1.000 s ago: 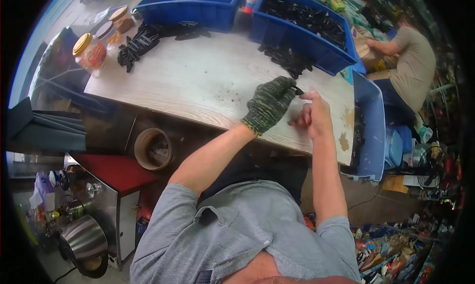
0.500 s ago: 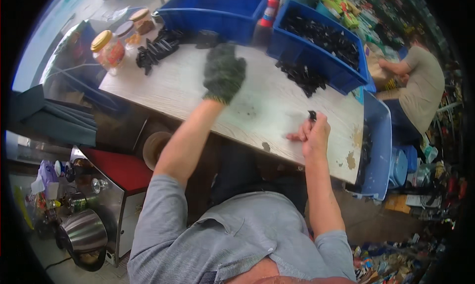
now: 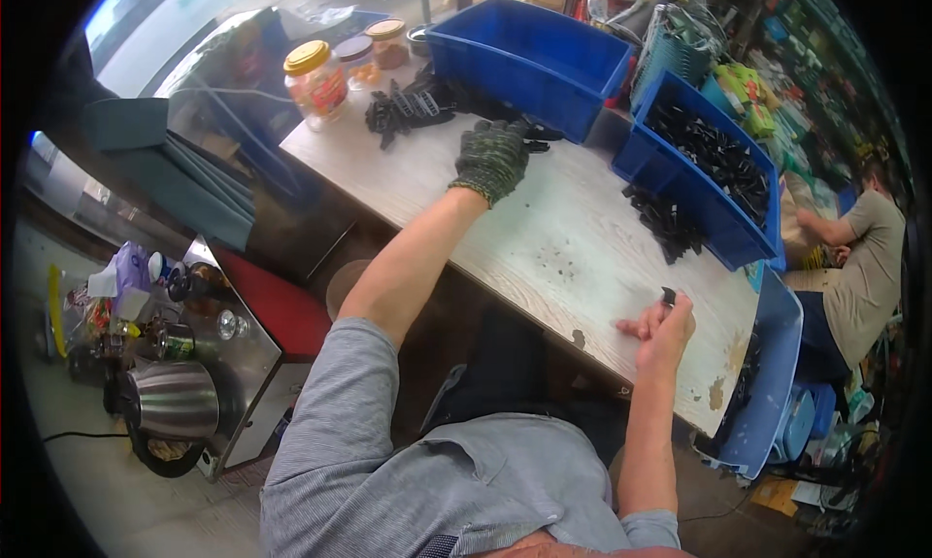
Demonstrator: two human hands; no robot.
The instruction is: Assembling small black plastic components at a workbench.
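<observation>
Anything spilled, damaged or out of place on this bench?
Yes. Loose black parts lie on the tabletop outside the blue bin. The table's surface is chipped near its right end.

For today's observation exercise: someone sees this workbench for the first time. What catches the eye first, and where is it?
First the blue bins at the far edge of the pale wooden table, the right one filled with small black parts. Next the gloved left hand, stretched out to a black pile beside the yellow-lidded jar. The bare right hand pinches one small black piece near the table's near edge.
</observation>
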